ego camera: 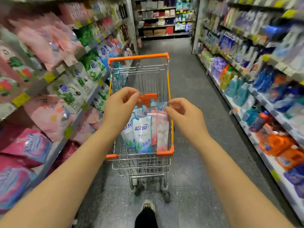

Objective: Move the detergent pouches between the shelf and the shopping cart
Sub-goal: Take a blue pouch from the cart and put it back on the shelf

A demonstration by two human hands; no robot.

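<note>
Head view: both hands hover above the shopping cart (165,152), left hand (121,106) and right hand (185,115), fingers loosely curled, nothing in either. The detergent pouches (142,134) stand upright inside the cart basket, with more on the shelf (77,119) at left. Which way the move goes can't be told. If lifting out: pinch the front pouch by its top edge, pull straight up past the wire wall, and support the soft, floppy bottom with the other hand. Counts: one cart, two hands. Cart pouches roughly seven: two blue-white in front, about two pink pouches (162,135) at right, three blue-topped pouches (158,105) behind. Overlap makes this inexact. Shelf stock too blurred to count.
</note>
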